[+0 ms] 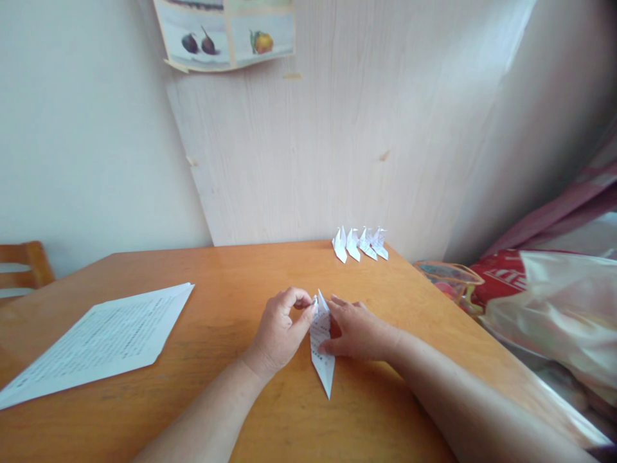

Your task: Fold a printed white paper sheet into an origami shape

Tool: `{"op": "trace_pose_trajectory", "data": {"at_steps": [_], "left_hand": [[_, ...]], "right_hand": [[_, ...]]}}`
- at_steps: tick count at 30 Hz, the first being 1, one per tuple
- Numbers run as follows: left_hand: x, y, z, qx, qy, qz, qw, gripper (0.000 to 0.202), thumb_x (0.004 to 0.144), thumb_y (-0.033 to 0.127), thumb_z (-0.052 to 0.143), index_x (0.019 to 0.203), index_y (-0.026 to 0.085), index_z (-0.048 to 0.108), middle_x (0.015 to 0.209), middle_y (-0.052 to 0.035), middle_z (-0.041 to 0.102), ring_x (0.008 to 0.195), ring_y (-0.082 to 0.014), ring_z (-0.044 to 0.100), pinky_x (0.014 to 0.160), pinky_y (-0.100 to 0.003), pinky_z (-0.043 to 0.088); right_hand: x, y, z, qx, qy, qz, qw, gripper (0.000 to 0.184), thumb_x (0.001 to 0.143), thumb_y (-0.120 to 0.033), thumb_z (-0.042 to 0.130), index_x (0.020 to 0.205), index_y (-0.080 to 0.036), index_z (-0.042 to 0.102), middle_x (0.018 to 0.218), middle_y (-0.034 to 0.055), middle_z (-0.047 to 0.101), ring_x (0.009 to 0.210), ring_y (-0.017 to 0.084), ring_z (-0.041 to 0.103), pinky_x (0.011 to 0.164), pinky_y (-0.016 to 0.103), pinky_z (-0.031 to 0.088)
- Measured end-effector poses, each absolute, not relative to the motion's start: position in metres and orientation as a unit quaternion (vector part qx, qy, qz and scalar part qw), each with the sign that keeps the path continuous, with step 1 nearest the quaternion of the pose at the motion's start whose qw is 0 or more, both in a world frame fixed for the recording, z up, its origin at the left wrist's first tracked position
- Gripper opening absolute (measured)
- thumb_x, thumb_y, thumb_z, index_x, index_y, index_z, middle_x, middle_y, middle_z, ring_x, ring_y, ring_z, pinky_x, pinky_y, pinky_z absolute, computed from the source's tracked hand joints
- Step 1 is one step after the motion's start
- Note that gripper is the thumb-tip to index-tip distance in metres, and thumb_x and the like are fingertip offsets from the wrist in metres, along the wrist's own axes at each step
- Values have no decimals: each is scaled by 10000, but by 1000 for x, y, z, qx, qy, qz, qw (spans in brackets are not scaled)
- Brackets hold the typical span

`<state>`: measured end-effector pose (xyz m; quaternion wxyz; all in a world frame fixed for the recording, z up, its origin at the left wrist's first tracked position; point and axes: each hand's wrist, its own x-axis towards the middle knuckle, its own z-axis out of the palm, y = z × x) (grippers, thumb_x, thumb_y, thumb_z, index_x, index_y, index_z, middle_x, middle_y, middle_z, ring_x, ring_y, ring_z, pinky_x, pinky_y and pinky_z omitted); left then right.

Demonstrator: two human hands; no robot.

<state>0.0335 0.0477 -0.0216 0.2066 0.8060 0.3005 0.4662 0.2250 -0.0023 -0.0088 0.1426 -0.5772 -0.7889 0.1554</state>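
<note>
A narrow, pointed strip of folded printed paper lies lengthwise on the table in front of me, one sharp end towards me. At its far end the paper splits into slim points. My left hand pinches one of these points between thumb and forefinger, and the point looks bent over. On the paper's right side my right hand lies low, fingers and thumb spread apart. Its thumb tip touches the paper's middle and its fingertips are beside the far point. Several folded paper cranes stand in a row at the table's back edge.
Printed sheets lie stacked on the wooden table at the left. A pale panel with fruit pictures rises behind. Plastic bags crowd the table's right edge. A wooden chair stands at far left.
</note>
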Motion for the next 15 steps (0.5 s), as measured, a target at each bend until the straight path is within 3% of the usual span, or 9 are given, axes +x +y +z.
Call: {"op": "trace_pose_trajectory", "data": {"at_steps": [5,15], "left_hand": [[33,47,-22,802,306,462,224,113,867,222,666,956,221,596,921,-19,686,888,-176,662,837,-326,530],[33,47,-19,801,311,466,212,28,908,215,601,917,212,627,895,-20,694,871,-173,656,821,-307,517]], "right_hand": [[225,-3,-8,-575,-791,154,144,596,771,-475,733,1279,-217,557,1237,115,648,1191,344,564,946,438,386],[225,-1,-10,-580,-790,139,145,542,755,-471,737,1206,-214,581,1162,98,663,1096,319,591,899,418,388]]}}
